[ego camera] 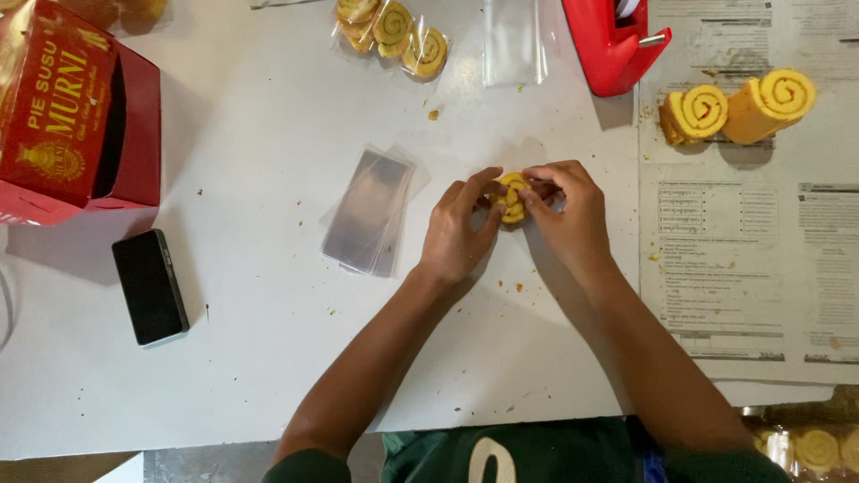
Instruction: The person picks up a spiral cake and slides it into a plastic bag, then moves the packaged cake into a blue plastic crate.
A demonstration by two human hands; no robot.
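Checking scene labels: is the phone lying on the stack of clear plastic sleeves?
No. The phone lies on the bare white table, apart from and left of the clear plastic sleeves.

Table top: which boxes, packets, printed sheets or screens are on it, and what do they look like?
Red box: far left, gold print, side open.
Phone: left, black screen, dark.
Clear sleeves: stacked left of the left hand.
Bagged slices: top, yellow swirls in clear plastic.
Printed sheets: right, grey text, under roll cakes.
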